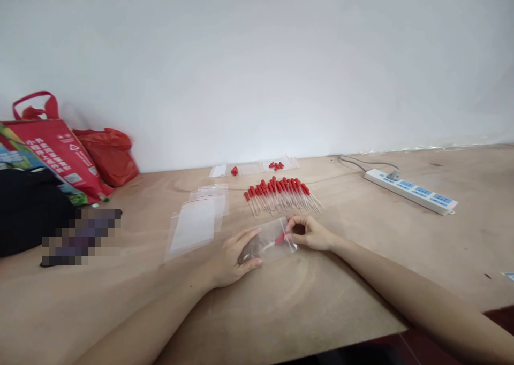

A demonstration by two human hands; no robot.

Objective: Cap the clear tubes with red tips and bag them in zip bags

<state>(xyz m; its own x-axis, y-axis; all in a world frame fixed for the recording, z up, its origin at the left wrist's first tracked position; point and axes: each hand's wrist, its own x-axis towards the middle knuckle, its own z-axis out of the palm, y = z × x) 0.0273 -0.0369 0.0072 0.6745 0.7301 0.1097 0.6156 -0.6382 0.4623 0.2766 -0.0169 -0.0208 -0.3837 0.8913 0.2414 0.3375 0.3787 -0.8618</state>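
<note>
The left hand (237,253) clasps the clear bag (266,233) by its left end. Inside, the dropper (278,240) slants lengthwise, bulb toward the nearer right hand (315,233); whether those fingertips clamp it, I cannot tell. Beyond lie loose droppers (281,187).

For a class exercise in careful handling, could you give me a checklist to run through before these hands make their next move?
1. Left hand holding the clear zip bag: ok.
2. Right hand at the bag's zip end: ok.
3. Red-bulb dropper wholly inside the bag: cannot tell.
4. Zip strip sealed: cannot tell.
5. Other droppers lying apart from both hands: ok.
6. Power strip away from the hands: ok.
</note>
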